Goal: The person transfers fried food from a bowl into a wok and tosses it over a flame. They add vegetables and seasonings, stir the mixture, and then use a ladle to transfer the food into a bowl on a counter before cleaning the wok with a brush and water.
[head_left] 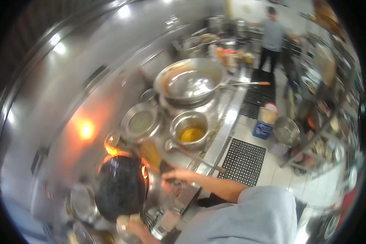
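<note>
A dark wok (pixel 120 189) stands tilted over the burner, with flames (pixel 112 150) at its upper and right edges. My left hand (pixel 139 230) is closed at the wok's near edge, around a pale cloth-like thing (pixel 124 223); blur hides the exact grip. Just right of the wok, my right hand (pixel 176 175) is closed round the dark handle of a bamboo-coloured brush (pixel 150 155). Its bristles point toward the back of the stove. A ladle (pixel 195 157) lies beside a pot of yellow liquid (pixel 192 133), its handle reaching over the counter edge.
Behind the pots sits a large steel wok (pixel 191 81), its long handle extending right. A strainer pan (pixel 141 121) is nearer. Black mats (pixel 243 162), a blue container (pixel 262 128) and loaded racks stand right. A person (pixel 272 36) is at the far end.
</note>
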Tool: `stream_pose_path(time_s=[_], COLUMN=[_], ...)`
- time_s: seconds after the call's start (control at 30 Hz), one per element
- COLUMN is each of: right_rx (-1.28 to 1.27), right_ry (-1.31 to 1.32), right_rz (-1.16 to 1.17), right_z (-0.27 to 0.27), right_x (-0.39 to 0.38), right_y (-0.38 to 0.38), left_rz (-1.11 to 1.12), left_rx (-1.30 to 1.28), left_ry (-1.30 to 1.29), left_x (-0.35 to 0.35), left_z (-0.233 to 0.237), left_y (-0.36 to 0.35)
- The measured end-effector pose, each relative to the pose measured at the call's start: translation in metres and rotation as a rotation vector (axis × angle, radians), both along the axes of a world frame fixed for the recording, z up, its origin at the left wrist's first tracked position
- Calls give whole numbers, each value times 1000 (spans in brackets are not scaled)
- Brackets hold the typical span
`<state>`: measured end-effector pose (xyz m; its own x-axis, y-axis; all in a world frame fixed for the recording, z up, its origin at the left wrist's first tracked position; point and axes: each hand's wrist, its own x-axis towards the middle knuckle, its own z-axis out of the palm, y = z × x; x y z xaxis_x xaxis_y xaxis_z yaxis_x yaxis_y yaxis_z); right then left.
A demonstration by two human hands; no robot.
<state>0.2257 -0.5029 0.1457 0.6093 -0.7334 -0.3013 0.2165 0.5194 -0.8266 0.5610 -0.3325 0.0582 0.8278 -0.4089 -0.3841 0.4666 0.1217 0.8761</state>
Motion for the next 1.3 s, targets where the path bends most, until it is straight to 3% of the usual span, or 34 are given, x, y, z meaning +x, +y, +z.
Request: stream_pose_path(time_s=[0.03,0.07,0.1,0.17,0.2,0.23,0.27,0.3,0.33,0.4,0.5,0.53,0.63,0.7,0.73,0.77,0.8,0.87,0.9,0.97,1.0,1.03,1.1,1.17,1.23,1.3], right_rx=[-48,-371,-518,-476,-542,-763,-747,-979,-1037,-1195,-1390,-1401,-1441,-1227,-1230,-1336,-1475,-1868,-1435,-1273,-985,-946,-995,-1113,-1199,-1246], right_ry=[100,191,81,101,28,29,-25,68,-15,67,128,154,321,116,328,615,865,877,886,561,628,493,497,545,557,556], right_rz=[-27,-77,-91,-46,-124,-195,-212,-277,-265,-300,-328,-308,-174,57,44,274,536,709,950,1102,1276,1394,1454,1386,1329,1281], right_z=[45,52,59,131,163,171,217,232,261,309,350,353,312,224,190,121,52,-32,35,16,27,31,46,49,36,25], right_x=[-1,15,28,43,53,63,67,68,73,87,138,162,239,311,320,337,355,330,296,267,258,259,279,302,318,328], right_y=[-3,-24,-42,-60,-63,-91,-78,-101,-104,-114,-144,-152,-199,-219,-176,-184,-193,-145,-57,-67,-86,-111,-126,-112,-86,-70], left_rz=[-11,-22,23,112,72,33,-69,-186,-262,-443,-416,-375,-358,-250,-294,-347,-306,-252,-233,-109,-60,-17,66,275,290,387], left_rx=[-13,-26,-47,-87,-92,-95,-105,-125,-120,-109,-277,-228,-259,-398,-485,-564,-483,-380,-373,-308,-288,-270,-300,-365,-470,-581], left_ry=[-30,-59,-96,-174,-109,-44,75,187,208,242,275,311,383,449,394,340,219,61,37,34,85,134,226,204,226,211], left_x=[1,-6,-6,-21,-23,-26,-29,-30,-29,-21,-14,-16,-19,-29,-28,-32,-55,-92,-112,-160,-178,-196,-225,-236,-234,-231], left_z=[-17,-20,-21,3,20,37,55,60,60,61,32,33,42,39,4,-31,-6,12,-3,63,63,59,51,64,39,47], left_y=[-7,-13,-24,-48,-52,-56,-50,-39,-27,-12,-19,-22,-10,19,40,56,85,154,183,238,258,277,297,288,274,249])
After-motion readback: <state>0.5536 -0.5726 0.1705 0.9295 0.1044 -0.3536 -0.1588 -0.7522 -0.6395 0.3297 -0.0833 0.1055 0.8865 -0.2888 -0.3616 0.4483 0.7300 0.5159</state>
